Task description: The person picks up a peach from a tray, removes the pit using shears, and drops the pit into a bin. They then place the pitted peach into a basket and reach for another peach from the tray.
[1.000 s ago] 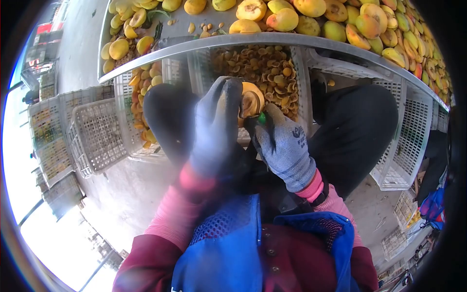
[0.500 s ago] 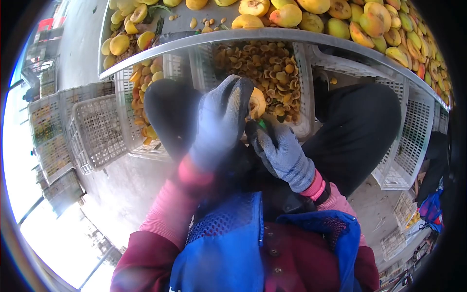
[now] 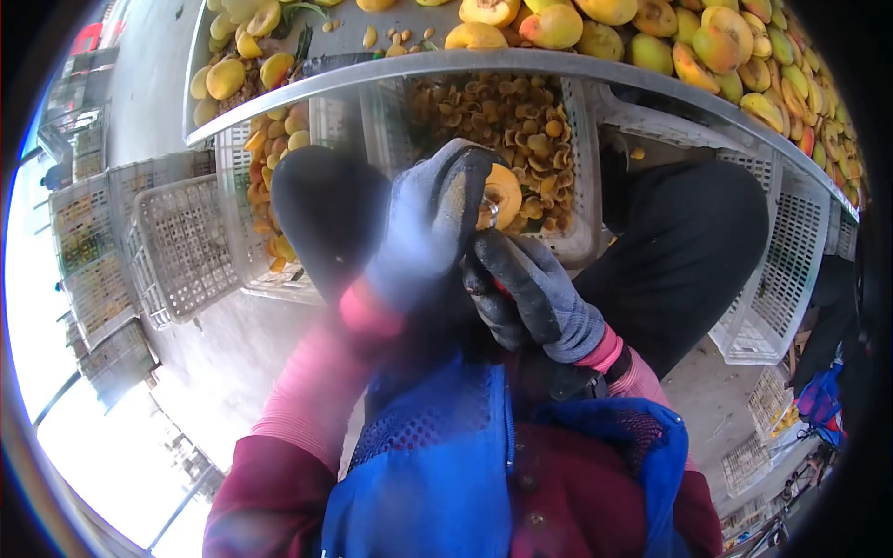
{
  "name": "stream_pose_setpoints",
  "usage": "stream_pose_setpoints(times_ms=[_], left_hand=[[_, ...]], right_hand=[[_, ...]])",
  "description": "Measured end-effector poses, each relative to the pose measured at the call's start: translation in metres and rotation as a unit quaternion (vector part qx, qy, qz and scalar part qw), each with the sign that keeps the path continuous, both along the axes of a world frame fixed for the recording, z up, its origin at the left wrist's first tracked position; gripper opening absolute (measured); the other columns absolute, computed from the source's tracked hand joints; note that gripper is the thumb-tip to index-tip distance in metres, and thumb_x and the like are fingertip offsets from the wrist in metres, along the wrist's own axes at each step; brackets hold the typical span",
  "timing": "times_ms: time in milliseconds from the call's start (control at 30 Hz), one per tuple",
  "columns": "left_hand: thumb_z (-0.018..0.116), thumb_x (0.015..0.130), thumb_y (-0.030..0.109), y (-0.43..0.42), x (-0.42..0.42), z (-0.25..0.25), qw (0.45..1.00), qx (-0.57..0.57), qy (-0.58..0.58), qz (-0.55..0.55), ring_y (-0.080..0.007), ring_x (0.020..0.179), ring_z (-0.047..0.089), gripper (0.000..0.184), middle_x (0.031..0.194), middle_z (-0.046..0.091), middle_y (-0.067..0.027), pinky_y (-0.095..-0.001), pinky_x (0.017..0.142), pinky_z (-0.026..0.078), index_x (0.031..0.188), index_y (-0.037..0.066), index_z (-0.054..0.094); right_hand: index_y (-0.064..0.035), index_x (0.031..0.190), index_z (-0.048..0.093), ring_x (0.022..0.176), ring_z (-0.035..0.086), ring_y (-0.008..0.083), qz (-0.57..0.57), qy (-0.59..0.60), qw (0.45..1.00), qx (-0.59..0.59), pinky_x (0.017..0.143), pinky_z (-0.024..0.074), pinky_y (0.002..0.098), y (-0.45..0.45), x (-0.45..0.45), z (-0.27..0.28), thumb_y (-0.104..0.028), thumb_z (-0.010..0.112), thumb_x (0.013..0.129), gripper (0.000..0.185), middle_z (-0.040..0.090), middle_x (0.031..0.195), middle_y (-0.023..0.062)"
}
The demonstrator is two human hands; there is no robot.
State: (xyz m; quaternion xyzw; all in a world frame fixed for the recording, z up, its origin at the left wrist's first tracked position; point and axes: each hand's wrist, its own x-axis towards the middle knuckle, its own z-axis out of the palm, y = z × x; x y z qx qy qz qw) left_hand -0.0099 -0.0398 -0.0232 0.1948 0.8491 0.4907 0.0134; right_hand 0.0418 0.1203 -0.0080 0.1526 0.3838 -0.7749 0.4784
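Observation:
A halved yellow peach (image 3: 503,193) is in my gloved left hand (image 3: 435,209), its cut face turned toward my right hand. My right hand (image 3: 530,293), in a grey glove with dark palm and fingers, is closed round a small pitting tool. A shiny curved metal end of the tool (image 3: 490,212) shows at the peach's cut face. Most of the handle is hidden in the fingers, with a bit of red showing. Both hands are above my lap, in front of a crate (image 3: 584,177) of small brownish-orange cup-shaped pieces (image 3: 535,139).
A metal-edged table (image 3: 446,63) crosses the front, with many whole and halved peaches (image 3: 651,54) on it. Another crate of peach pieces (image 3: 270,158) stands by my left knee. Plastic crates (image 3: 191,246) are at the left, and others (image 3: 777,270) at the right.
My right hand has rolled over, showing its dark palm side and red on the tool instead of green. The metal end now shows at the peach. My left hand still holds the peach.

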Motion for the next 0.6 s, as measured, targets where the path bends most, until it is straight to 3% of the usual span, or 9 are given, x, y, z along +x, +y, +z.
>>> stream_pose_setpoints(times_ms=[33,100,233,333,400,467,533,567,600], left_hand=[[0.040,0.089,0.009,-0.002,0.000,-0.005,0.998,-0.047,0.048,0.003,-0.0285,0.077,0.060,0.024,0.091,0.060,-0.0196,-0.0286,0.072,0.046,0.094,-0.008,0.057],[0.041,0.090,0.012,-0.006,-0.002,-0.017,0.979,-0.078,0.186,-0.014,-0.0255,0.075,0.060,0.025,0.090,0.059,-0.0187,-0.0277,0.070,0.046,0.095,-0.007,0.056],[0.061,0.080,0.006,-0.005,0.000,-0.007,0.991,0.080,-0.102,-0.016,-0.0271,0.068,0.059,0.023,0.084,0.055,-0.0157,-0.0323,0.060,0.048,0.098,-0.006,0.054],[0.052,0.089,0.016,0.000,0.017,-0.013,0.999,0.034,0.029,0.016,-0.0222,0.066,0.059,0.020,0.080,0.057,-0.0133,-0.0307,0.060,0.046,0.094,-0.003,0.056],[0.045,0.096,0.026,0.006,0.012,-0.018,0.974,0.183,-0.127,0.032,-0.0154,0.063,0.058,0.029,0.076,0.060,-0.0087,-0.0285,0.059,0.045,0.091,0.000,0.058],[0.043,0.096,0.029,0.008,0.020,-0.036,0.994,0.031,0.038,0.100,-0.0138,0.062,0.056,0.033,0.076,0.060,-0.0076,-0.0287,0.058,0.045,0.090,0.000,0.059],[0.056,0.087,0.044,0.000,0.025,-0.045,0.876,0.248,-0.354,0.213,-0.0203,0.080,0.061,0.045,0.091,0.059,-0.0085,-0.0321,0.070,0.049,0.108,0.004,0.055],[0.052,0.089,0.047,-0.001,0.027,-0.047,0.794,0.327,-0.410,0.307,-0.0143,0.077,0.061,0.043,0.090,0.059,-0.0041,-0.0259,0.061,0.049,0.107,0.008,0.056],[0.052,0.089,0.046,-0.009,0.025,-0.040,0.780,0.354,-0.423,0.295,-0.0143,0.077,0.061,0.043,0.089,0.059,-0.0048,-0.0253,0.059,0.049,0.108,0.008,0.055]], right_hand=[[-0.0095,0.089,0.056,0.046,0.043,0.0098,-0.018,-0.045,0.998,-0.047,0.040,0.0345,0.0225,-0.001,-0.004,0.001,-0.037,0.044,0.095,0.030,0.046,0.061,-0.0002],[-0.0112,0.083,0.054,0.038,0.036,0.0091,-0.037,-0.114,0.983,-0.137,0.034,0.0284,0.0229,-0.002,-0.005,0.000,-0.042,0.041,0.096,0.036,0.041,0.054,-0.0023],[-0.0124,0.077,0.051,0.034,0.028,0.0082,-0.043,-0.188,0.934,-0.300,0.031,0.0222,0.0232,-0.001,0.002,-0.021,-0.049,0.037,0.095,0.043,0.036,0.050,-0.0041],[-0.0120,0.077,0.049,0.033,0.028,0.0081,-0.045,-0.252,0.887,-0.385,0.031,0.0223,0.0228,-0.002,0.005,-0.026,-0.051,0.037,0.094,0.044,0.035,0.050,-0.0041],[-0.0114,0.077,0.048,0.033,0.028,0.0080,-0.040,-0.231,0.867,-0.441,0.031,0.0225,0.0228,-0.003,0.006,-0.027,-0.051,0.038,0.094,0.045,0.035,0.050,-0.0039],[-0.0106,0.077,0.047,0.034,0.027,0.0078,-0.026,-0.145,0.851,-0.503,0.031,0.0227,0.0229,-0.001,0.007,-0.027,-0.051,0.037,0.094,0.045,0.034,0.050,-0.0038],[-0.0093,0.078,0.046,0.034,0.030,0.0073,-0.034,-0.102,0.820,-0.563,0.030,0.0258,0.0228,0.006,-0.005,-0.031,-0.050,0.039,0.094,0.044,0.035,0.049,-0.0035],[-0.0086,0.079,0.047,0.034,0.031,0.0069,-0.065,-0.117,0.824,-0.551,0.030,0.0266,0.0226,0.011,-0.004,-0.038,-0.048,0.041,0.094,0.043,0.036,0.049,-0.0034],[-0.0081,0.080,0.048,0.034,0.032,0.0068,-0.102,-0.130,0.859,-0.484,0.030,0.0270,0.0224,0.009,-0.004,-0.045,-0.047,0.043,0.094,0.041,0.037,0.049,-0.0033]])
